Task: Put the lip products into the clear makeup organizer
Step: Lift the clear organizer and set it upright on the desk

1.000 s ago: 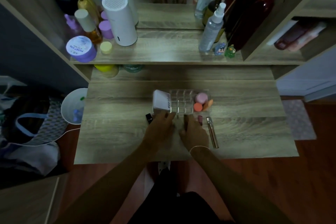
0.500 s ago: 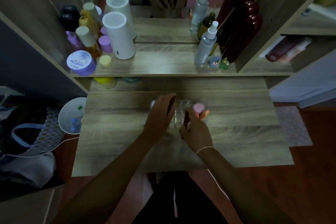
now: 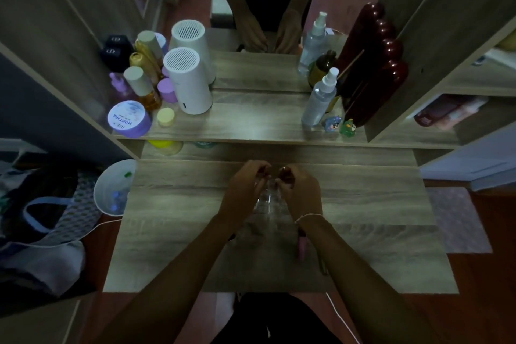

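The clear makeup organizer (image 3: 268, 200) stands on the desk, mostly covered by my two hands. My right hand (image 3: 300, 190) hovers over its far right side, fingers closed on a small dark red lip product (image 3: 285, 172). My left hand (image 3: 245, 187) is over the far left side with fingertips pinched together; it is too dark to tell whether they hold anything. A pink lip product (image 3: 302, 246) lies on the desk under my right forearm. Beside it, a thin lip tube (image 3: 323, 267) peeks out.
The wooden desk (image 3: 173, 232) has a raised shelf behind it with a white cylinder device (image 3: 187, 81), a purple jar (image 3: 129, 119), bottles and a spray bottle (image 3: 319, 98). A mirror shows my hands. A white bin (image 3: 111, 190) sits left of the desk.
Both hands moved from the near side of the organizer to above its far side. The view tilted upward. The white box and pink sponges by the organizer are now hidden behind my hands.
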Tool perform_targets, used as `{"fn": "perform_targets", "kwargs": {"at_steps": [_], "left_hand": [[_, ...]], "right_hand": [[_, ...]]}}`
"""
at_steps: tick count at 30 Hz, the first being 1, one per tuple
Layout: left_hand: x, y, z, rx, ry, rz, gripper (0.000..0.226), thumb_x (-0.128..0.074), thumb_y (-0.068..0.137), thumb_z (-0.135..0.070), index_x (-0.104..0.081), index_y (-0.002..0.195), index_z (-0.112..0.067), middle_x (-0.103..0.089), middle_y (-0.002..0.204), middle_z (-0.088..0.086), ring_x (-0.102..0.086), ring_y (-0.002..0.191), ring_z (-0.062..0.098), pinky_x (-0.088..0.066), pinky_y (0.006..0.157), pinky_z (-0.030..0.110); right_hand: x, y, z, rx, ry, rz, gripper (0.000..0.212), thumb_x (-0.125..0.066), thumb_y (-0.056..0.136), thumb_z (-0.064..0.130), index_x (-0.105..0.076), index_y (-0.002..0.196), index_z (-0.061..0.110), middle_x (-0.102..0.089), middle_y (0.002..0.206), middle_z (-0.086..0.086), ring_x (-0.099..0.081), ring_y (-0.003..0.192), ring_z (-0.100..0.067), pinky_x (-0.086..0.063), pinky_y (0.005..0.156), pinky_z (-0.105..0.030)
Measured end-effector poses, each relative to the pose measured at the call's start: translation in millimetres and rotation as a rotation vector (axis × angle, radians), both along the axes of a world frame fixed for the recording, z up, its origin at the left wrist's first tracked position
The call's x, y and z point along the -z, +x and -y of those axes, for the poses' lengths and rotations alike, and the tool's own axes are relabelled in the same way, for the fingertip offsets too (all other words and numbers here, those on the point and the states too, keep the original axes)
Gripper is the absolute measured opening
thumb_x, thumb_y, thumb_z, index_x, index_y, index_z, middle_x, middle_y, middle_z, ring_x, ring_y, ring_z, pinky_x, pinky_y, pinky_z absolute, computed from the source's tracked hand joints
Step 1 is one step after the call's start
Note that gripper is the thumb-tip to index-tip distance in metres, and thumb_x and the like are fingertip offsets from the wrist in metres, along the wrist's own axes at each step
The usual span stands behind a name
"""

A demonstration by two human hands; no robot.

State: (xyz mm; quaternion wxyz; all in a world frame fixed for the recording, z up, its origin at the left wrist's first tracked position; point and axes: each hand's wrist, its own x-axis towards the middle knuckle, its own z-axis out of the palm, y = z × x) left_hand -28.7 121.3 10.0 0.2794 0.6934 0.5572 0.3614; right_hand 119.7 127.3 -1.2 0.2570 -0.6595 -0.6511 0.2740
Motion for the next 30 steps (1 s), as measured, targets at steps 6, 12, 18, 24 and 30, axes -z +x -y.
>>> {"fn": "perform_targets", "kwargs": {"at_steps": [6,12,18,24,30], "left_hand": [[-1.1,1.2,-3.6,0.051,0.006,-0.049,0.025,-0.063,0.082,0.001,-0.06,0.106,-0.005,-0.063,0.102,0.013,-0.059,0.091,0.018,-0.045,0.08,0.023],[6.2,0.7,1.4,0.045,-0.024,-0.107,0.024,-0.061,0.085,-0.002,-0.06,0.108,-0.008,-0.063,0.104,0.012,-0.061,0.091,0.021,-0.044,0.077,0.026],[16.2,-2.8,1.4,0.009,-0.082,-0.122,0.027,-0.061,0.086,-0.004,-0.058,0.112,-0.008,-0.062,0.109,0.012,-0.06,0.095,0.021,-0.044,0.08,0.025],[19.8,-3.4,-4.6,-0.068,-0.124,-0.103,0.033,-0.064,0.086,-0.008,-0.056,0.118,-0.008,-0.063,0.113,0.013,-0.06,0.101,0.022,-0.044,0.084,0.023],[19.0,-3.0,-7.4,-0.083,-0.111,-0.12,0.039,-0.067,0.083,-0.01,-0.054,0.119,-0.007,-0.064,0.112,0.015,-0.06,0.101,0.023,-0.042,0.085,0.024]], "right_hand": [[8.0,0.7,-2.2,-0.071,-0.08,0.062,0.02,-0.066,0.082,0.011,-0.064,0.101,0.016,-0.067,0.1,-0.004,-0.064,0.09,-0.018,-0.055,0.084,-0.04],[6.4,-0.1,-2.0,-0.09,-0.102,0.122,0.02,-0.066,0.081,0.013,-0.063,0.101,0.017,-0.067,0.1,-0.005,-0.064,0.092,-0.02,-0.053,0.084,-0.041],[8.0,1.0,-1.6,-0.077,-0.134,0.107,0.02,-0.067,0.082,0.015,-0.063,0.102,0.017,-0.067,0.1,-0.004,-0.064,0.093,-0.019,-0.054,0.085,-0.038],[5.8,1.3,-4.5,-0.021,-0.151,0.066,0.018,-0.066,0.083,0.017,-0.063,0.101,0.014,-0.069,0.1,-0.007,-0.066,0.091,-0.022,-0.055,0.083,-0.041],[0.7,-0.6,-7.8,0.052,-0.154,0.005,0.023,-0.068,0.082,0.018,-0.064,0.103,0.011,-0.073,0.097,-0.009,-0.068,0.09,-0.025,-0.055,0.082,-0.04]]}}
